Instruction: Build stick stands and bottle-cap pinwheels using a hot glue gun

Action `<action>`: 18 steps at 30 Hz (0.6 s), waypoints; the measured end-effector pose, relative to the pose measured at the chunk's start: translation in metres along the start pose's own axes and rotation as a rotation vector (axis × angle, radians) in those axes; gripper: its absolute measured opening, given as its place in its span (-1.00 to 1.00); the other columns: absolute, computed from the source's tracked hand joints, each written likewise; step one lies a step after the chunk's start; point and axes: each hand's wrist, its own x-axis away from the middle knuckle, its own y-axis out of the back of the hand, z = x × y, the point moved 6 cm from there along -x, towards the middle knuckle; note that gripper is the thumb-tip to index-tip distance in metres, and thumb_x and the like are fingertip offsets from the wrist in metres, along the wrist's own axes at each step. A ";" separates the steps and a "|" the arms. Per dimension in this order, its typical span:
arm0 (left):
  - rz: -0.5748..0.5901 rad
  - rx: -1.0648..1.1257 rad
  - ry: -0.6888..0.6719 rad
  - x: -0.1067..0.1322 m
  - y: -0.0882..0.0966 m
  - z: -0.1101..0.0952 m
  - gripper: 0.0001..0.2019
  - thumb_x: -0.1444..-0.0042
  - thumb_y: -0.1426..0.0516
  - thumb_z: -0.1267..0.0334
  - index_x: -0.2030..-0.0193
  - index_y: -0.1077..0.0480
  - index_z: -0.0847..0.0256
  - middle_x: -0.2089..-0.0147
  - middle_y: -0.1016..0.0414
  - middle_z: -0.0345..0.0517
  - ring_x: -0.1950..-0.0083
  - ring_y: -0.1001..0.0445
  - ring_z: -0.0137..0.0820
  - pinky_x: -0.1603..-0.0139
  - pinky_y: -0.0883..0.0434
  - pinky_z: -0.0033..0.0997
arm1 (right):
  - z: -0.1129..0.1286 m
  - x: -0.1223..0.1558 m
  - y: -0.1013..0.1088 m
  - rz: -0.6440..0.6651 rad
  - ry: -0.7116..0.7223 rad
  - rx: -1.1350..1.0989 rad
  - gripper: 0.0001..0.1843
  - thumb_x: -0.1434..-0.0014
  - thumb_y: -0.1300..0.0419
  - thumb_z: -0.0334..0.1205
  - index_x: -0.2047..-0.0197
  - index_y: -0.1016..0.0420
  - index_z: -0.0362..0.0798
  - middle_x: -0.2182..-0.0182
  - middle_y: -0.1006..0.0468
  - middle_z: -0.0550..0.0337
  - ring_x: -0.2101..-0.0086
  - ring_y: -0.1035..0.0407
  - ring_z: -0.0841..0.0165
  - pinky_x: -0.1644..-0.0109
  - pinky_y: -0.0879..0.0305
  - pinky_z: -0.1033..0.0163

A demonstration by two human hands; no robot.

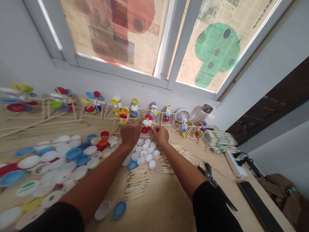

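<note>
Both hands reach to the far middle of a wooden table. My left hand is closed on the wooden stick frame of a small pinwheel model made of red and white bottle caps. My right hand pinches the same model from the right, fingers curled. A cluster of white bottle caps and one blue cap lie just under the hands. Short wooden sticks lie in piles nearer to me.
Several finished cap pinwheels stand in a row along the wall. Many loose plastic lids cover the left side. At right are a small white fan, a metal flask, packed sticks, pliers, a power strip and a phone.
</note>
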 end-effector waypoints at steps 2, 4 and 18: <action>-0.002 0.001 0.001 0.000 0.000 0.000 -0.60 -0.31 0.11 0.24 0.01 -0.53 0.23 0.11 -0.63 0.15 0.14 -0.58 -0.13 0.24 -0.33 -0.29 | 0.000 0.001 0.001 -0.004 0.003 -0.006 -0.86 -0.23 -0.23 -0.17 0.32 -0.61 0.06 0.34 -0.68 0.21 0.28 -0.53 0.30 0.22 -0.30 0.28; -0.003 0.001 0.002 -0.001 0.000 0.000 -0.60 -0.31 0.11 0.25 0.00 -0.53 0.22 0.11 -0.63 0.15 0.15 -0.58 -0.13 0.24 -0.34 -0.28 | -0.001 0.001 0.004 -0.016 0.014 -0.010 -0.87 -0.23 -0.23 -0.16 0.31 -0.60 0.06 0.34 -0.67 0.21 0.27 -0.53 0.30 0.21 -0.30 0.28; -0.015 0.012 -0.009 -0.001 0.002 -0.001 -0.60 -0.32 0.12 0.23 0.06 -0.55 0.24 0.16 -0.63 0.16 0.15 -0.58 -0.13 0.26 -0.32 -0.28 | 0.018 -0.011 0.021 -0.074 0.188 0.009 -0.80 -0.25 -0.21 -0.25 0.06 -0.57 0.09 0.16 -0.65 0.21 0.14 -0.49 0.30 0.05 -0.29 0.27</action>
